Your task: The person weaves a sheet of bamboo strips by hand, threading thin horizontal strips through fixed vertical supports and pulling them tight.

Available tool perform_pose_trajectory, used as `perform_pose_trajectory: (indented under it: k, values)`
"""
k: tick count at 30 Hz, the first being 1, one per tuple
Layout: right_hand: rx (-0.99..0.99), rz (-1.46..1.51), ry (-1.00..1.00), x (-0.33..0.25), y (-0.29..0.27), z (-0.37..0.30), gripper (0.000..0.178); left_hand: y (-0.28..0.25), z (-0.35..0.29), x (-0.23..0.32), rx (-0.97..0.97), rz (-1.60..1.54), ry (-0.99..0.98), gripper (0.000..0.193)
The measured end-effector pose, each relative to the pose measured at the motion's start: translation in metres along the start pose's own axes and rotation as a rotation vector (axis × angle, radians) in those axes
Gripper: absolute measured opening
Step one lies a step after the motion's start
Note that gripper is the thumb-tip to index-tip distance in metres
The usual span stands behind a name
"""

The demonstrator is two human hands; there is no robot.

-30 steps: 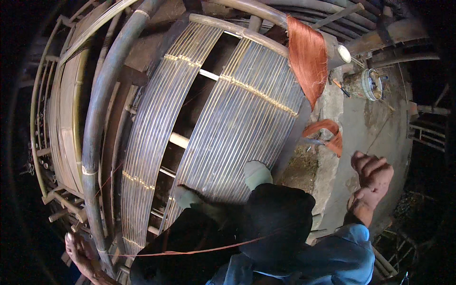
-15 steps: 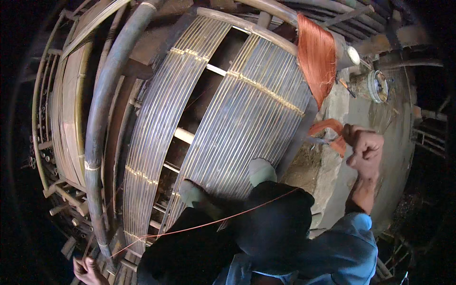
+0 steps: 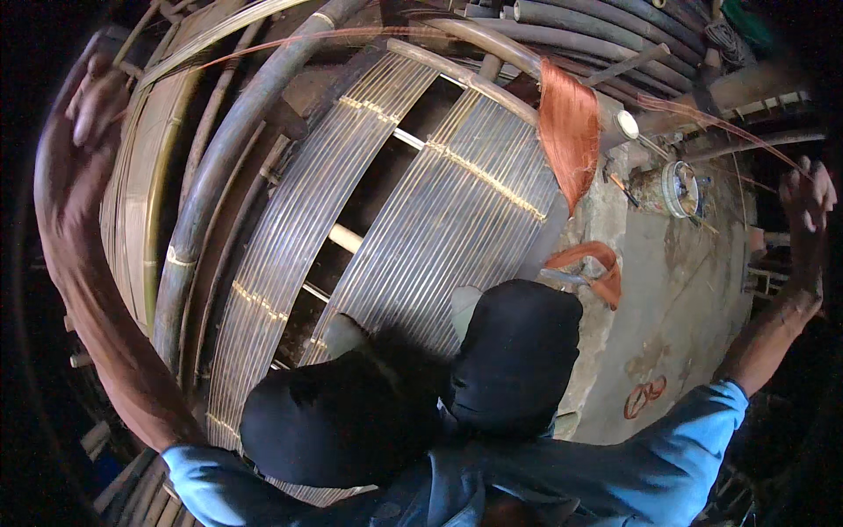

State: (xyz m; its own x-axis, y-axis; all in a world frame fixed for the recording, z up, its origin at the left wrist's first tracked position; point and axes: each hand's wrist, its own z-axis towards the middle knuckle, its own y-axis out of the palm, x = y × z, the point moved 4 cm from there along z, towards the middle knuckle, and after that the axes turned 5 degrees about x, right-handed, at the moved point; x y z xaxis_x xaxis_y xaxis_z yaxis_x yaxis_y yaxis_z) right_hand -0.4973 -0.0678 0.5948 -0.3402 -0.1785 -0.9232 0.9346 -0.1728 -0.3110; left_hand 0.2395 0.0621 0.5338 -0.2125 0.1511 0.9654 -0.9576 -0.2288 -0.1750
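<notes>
High at the far left is my left hand, blurred, its fingers curled in. Orange thread runs along the top edge toward it. Up at the far right, my right hand pinches strands of the same thread, which stretch up and leftward from its fingers. Between my raised arms, a thick hank of orange thread hangs over a bamboo pole. A smaller orange bundle dangles beside the slatted platform. My knees and feet are at the lower middle, the feet on the slats.
The bamboo-slat platform has a long gap between its slats. A thick bamboo pole curves along the left. To the right, a bucket and a small orange coil sit on the grey floor. Bamboo poles lie behind.
Both hands have risen and spread apart, the left from the lower left corner, the right from beside the orange bundle. The thread across my lap is now up along the top edge.
</notes>
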Motion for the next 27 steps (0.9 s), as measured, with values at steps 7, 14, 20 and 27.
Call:
perform_pose_trajectory:
  k: [7,14,20,27]
  values:
    - [-0.265,-0.535,-0.194,0.006,-0.002,-0.028,0.023,-0.005,-0.026,0.005,0.527,0.234,-0.01,0.028]
    - [-0.261,-0.548,-0.34,-0.023,-0.059,-0.13,0.04,0.103,-0.003,-0.137,-0.102,0.543,-0.24,0.043]
    - [-0.416,-0.464,-0.375,-0.048,-0.08,-0.215,0.033,0.307,-0.021,-0.16,-0.348,0.273,0.348,0.041]
    - [-0.198,-0.431,-0.233,-0.039,-0.085,-0.256,0.025,0.295,-0.107,-0.115,-0.479,0.007,0.144,0.044]
